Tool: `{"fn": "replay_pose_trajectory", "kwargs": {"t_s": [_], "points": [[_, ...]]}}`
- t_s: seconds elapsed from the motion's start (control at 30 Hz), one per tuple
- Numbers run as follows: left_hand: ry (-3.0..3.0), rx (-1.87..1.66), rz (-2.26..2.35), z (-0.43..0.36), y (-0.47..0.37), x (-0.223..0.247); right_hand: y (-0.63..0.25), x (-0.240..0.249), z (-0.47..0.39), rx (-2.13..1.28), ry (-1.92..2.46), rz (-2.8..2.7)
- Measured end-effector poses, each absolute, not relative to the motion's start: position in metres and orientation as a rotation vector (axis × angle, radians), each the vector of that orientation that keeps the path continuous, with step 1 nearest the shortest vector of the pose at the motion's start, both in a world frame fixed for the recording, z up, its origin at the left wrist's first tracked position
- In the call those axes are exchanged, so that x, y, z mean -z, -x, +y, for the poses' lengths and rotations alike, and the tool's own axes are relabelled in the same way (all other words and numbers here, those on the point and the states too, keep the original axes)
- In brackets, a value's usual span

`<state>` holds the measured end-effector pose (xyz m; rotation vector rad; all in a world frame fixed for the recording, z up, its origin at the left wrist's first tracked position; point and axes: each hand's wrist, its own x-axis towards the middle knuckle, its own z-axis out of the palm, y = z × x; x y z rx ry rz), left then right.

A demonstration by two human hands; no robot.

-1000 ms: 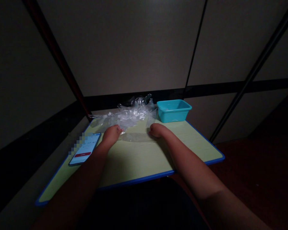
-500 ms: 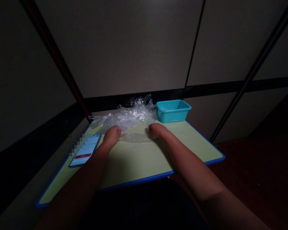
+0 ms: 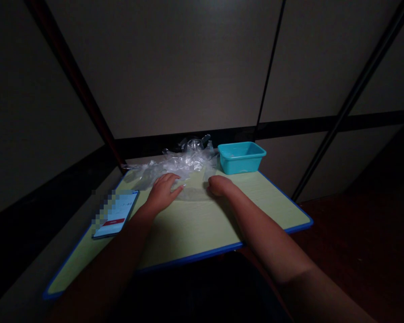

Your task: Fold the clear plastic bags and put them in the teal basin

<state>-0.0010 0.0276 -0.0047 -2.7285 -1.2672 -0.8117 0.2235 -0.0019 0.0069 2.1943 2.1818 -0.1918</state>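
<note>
A thin clear plastic piece [image 3: 197,194] lies on the pale green table [image 3: 191,229] between my hands. My left hand [image 3: 164,190] is at its left end, thumb and fingers apart, holding nothing. At the other end my right hand [image 3: 218,185] is closed, with the plastic's right end at its fingers. Behind my hands spreads a crumpled heap of clear plastic [image 3: 191,159], reaching toward the table's left side.
A turquoise basket [image 3: 242,165] stands at the back right of the table, beside the plastic heap. A phone [image 3: 116,215] with a lit screen lies at the left edge. Dark panels [image 3: 188,67] rise behind the table, which has a blue rim.
My left hand has opened and let go of the left end of the plastic piece. My right hand stays closed in nearly the same place. The view has shifted slightly.
</note>
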Motion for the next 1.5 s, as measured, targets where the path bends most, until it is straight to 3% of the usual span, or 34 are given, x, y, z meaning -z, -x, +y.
{"fn": "replay_pose_trajectory", "kwargs": {"t_s": [0.1,0.33,0.87,1.1,1.27,1.5], "points": [[3.039,0.549,-1.015,0.017,-0.008,0.008,-0.223,-0.006,-0.001,0.183,-2.191,2.181],[3.23,0.128,-1.047,0.01,-0.014,0.015,-0.225,-0.006,0.0,0.16,-2.18,2.195],[3.062,0.03,-1.086,-0.007,-0.024,0.015,-0.223,-0.012,-0.006,0.022,-2.428,2.189],[2.723,0.424,-1.312,0.006,-0.019,0.008,-0.21,-0.013,-0.016,-0.22,-2.418,2.581],[2.641,0.566,-1.422,0.013,-0.011,0.006,-0.197,0.006,-0.015,0.119,-2.07,2.592],[2.944,0.149,-1.333,-0.005,-0.035,0.026,-0.192,0.013,-0.009,0.254,-1.84,2.468]]}}
